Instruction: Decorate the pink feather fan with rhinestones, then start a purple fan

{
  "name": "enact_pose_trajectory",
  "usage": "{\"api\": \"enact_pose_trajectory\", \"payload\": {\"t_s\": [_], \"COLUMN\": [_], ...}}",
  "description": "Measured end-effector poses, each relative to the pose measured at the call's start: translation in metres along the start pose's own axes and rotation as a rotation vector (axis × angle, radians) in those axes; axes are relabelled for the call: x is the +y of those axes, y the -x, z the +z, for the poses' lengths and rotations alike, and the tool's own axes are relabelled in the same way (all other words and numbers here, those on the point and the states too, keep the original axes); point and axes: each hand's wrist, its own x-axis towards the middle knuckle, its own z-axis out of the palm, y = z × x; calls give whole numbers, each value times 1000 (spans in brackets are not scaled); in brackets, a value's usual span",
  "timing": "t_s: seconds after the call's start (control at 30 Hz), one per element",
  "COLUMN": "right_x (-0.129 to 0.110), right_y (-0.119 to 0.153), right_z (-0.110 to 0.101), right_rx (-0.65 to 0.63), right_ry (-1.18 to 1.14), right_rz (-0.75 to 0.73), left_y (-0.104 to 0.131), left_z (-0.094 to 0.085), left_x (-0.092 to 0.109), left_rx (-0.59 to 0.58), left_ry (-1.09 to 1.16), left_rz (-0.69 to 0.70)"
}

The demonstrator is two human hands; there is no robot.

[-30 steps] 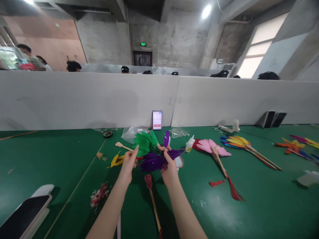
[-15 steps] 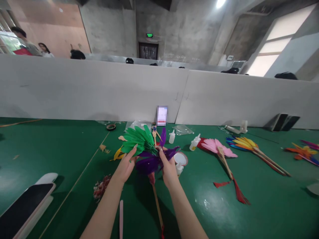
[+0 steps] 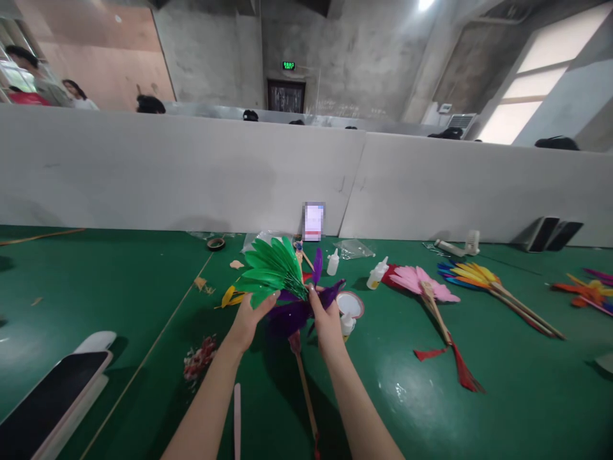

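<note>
A fanned bunch of green feathers (image 3: 271,267) is held up between my two hands in the head view. My left hand (image 3: 251,319) is closed on its lower edge, thumb lying along the feathers. The thumb and fingers of my right hand (image 3: 325,313) pinch the bunch near its gathered quill ends. Just beneath lie purple feathers (image 3: 288,318), fixed at the top of a wooden stick (image 3: 306,390) with red at its lower end. Whether my right fingers also touch the purple feathers is hidden.
Glue bottles (image 3: 378,273) and a round white lid (image 3: 349,305) sit right of my hands. Farther right lie a pink feather fan (image 3: 419,281) and a multicoloured one (image 3: 474,275). A lit phone (image 3: 313,222) leans on the white partition (image 3: 191,172). Dried petals (image 3: 200,359) lie left.
My left hand has slid slightly down along the green feathers, and the bunch spreads more openly. My right hand keeps its pinch. The whole view has shifted a little.
</note>
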Motion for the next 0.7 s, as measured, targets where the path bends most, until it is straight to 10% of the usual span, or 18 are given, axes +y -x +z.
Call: {"api": "enact_pose_trajectory", "payload": {"t_s": [0.2,0.47,0.7], "right_x": [-3,-5,9], "right_y": [0,9,7], "right_z": [-1,7,6], "right_rx": [65,-23,-36], "right_ry": [-3,96,157], "right_rz": [-28,-136,-189], "left_y": [6,-2,2], "left_z": [-4,8,16], "left_x": [17,-1,-7], "left_rx": [-373,75,74], "left_ry": [-393,-610,-837], "left_rz": [-18,324,679]}}
